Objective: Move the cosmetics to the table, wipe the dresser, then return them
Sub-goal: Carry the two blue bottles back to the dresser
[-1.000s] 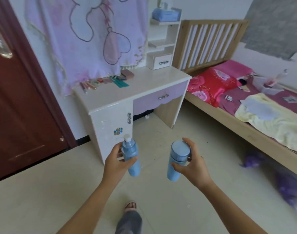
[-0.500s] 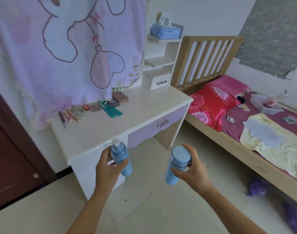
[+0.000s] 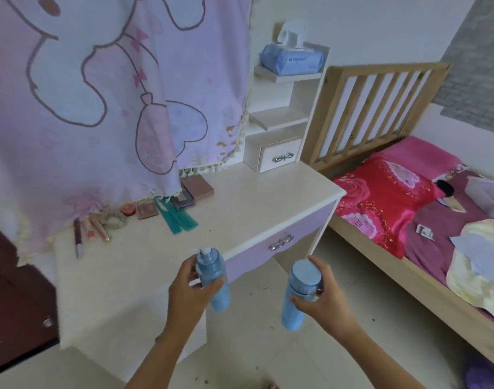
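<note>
My left hand (image 3: 188, 292) grips a blue pump bottle (image 3: 213, 277) with a white nozzle, held over the front edge of the white dresser (image 3: 240, 209). My right hand (image 3: 323, 300) holds a blue capped bottle (image 3: 299, 293) upright, just off the dresser's front over the floor. Along the back of the dresser top lie small cosmetics: brown compacts (image 3: 196, 188), a teal comb (image 3: 177, 219), a red round pot (image 3: 128, 210) and lipstick tubes (image 3: 95, 230).
A pink cartoon cloth (image 3: 100, 102) hangs over the dresser's back. A white shelf unit (image 3: 285, 113) with a tissue pack (image 3: 292, 58) stands at its right end. A wooden bed (image 3: 408, 220) lies to the right, a dark door (image 3: 13, 304) to the left.
I have come closer to the dresser, which now fills more of the view. Both hands have kept their bottles and are now at its front edge.
</note>
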The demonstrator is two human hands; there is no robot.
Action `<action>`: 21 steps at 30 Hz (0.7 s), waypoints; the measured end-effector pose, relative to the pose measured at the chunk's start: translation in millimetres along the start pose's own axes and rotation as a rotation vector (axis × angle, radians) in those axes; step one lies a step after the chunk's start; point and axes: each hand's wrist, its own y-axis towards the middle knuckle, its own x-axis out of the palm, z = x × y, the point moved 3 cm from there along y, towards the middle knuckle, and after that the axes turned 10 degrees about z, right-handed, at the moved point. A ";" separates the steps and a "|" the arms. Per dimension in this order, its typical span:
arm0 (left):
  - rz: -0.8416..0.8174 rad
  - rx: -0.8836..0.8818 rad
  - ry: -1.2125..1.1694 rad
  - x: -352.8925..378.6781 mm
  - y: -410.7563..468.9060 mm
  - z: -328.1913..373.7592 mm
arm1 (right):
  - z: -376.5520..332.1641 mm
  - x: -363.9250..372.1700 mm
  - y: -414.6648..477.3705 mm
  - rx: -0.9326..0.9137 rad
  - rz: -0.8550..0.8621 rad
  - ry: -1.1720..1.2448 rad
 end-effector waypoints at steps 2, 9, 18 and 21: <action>0.040 0.022 -0.007 24.4 20.6 9.9 | 1.5 -4.6 37.1 -0.030 -0.014 0.016; 0.159 0.038 0.005 108.7 74.1 23.8 | 21.7 -7.7 144.6 -0.112 -0.107 0.053; 0.252 -0.036 0.008 160.2 139.1 7.1 | 38.6 23.4 237.6 -0.090 -0.228 0.115; 0.259 -0.016 0.004 175.9 189.0 2.4 | 31.1 39.2 285.7 -0.117 -0.218 0.101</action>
